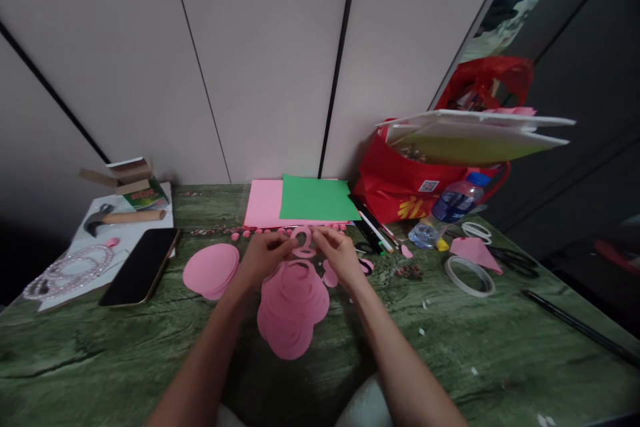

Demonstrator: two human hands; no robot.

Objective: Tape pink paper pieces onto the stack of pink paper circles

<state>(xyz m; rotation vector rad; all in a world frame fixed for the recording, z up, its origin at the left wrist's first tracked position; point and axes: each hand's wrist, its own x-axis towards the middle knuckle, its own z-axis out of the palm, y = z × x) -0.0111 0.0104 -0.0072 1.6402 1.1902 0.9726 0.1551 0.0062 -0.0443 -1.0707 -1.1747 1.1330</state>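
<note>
Between my two hands is a small pink paper ring (303, 254), held at its left and right edges above the green wooden table. My left hand (266, 253) pinches the ring's left side. On the other side, my right hand (341, 257) has its thumb and fingers closed at the ring's edge. Just below lies a pile of pink paper circles (290, 313), overlapping like petals. A stack of larger pink ovals (212, 269) rests to the left of my left hand. Small pink pieces (330, 275) lie partly behind my right hand.
Behind my hands lie green paper (317, 198) and pink paper (263, 203). On the left are a phone (143, 267), a hammer (127, 217) and bead strings (75, 270). A red bag (390, 177), bottle (453, 207), tape roll (469, 277) and scissors (515, 260) stand or lie right.
</note>
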